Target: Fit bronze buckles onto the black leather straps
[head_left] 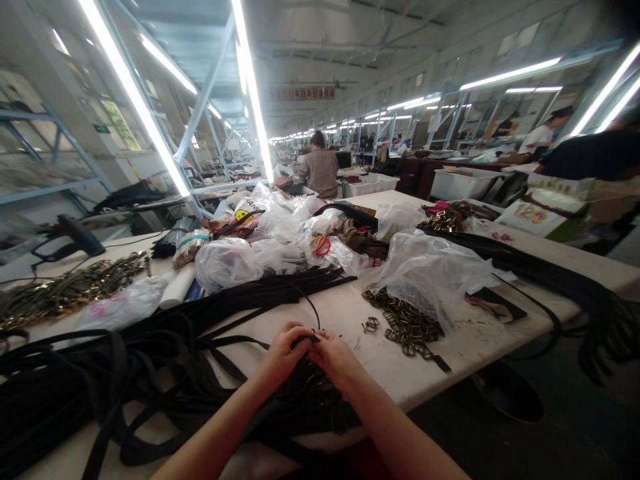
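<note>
My left hand (290, 347) and my right hand (334, 355) meet near the table's front edge. Between them is the end of a black strap (306, 339), with the fingers of both hands closed on it. More black straps (165, 360) spread in loops to the left and run under my wrists. Metal buckles lie on straps just below my hands, partly hidden by them. To the right, a pile of dark metal buckles (405, 323) spills from a clear plastic bag (430, 267). A few loose buckles (371, 325) lie between that pile and my right hand.
Plastic bags (270, 247) cover the table's middle. Brass-coloured hardware (75, 287) and a dark handheld tool (80, 235) are at left. More black straps (530, 267) hang over the right edge. White bins (463, 183) stand beyond. A person (320, 167) is at the back, others at right.
</note>
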The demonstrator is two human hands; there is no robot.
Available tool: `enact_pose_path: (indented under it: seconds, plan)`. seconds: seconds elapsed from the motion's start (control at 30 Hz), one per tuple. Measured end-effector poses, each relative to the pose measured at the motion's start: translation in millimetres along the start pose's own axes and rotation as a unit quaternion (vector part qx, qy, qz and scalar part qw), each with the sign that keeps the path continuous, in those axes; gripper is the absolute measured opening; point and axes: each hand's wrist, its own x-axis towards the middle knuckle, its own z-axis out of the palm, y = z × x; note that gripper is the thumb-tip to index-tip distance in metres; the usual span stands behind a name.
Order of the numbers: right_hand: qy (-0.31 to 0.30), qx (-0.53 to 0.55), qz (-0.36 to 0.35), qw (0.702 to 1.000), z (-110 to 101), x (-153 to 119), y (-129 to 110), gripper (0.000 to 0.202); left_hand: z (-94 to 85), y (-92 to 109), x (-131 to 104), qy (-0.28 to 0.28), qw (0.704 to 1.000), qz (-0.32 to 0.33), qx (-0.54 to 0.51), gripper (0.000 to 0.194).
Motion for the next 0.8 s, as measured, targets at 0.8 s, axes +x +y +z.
enact_pose_path:
  seconds: [0.8]
  plan:
    - [-0.008,-0.098,-0.014,0.995,13,25,16,0.016,-3.2,-25,0,0.030,0.914,0.026,0.403,0.017]
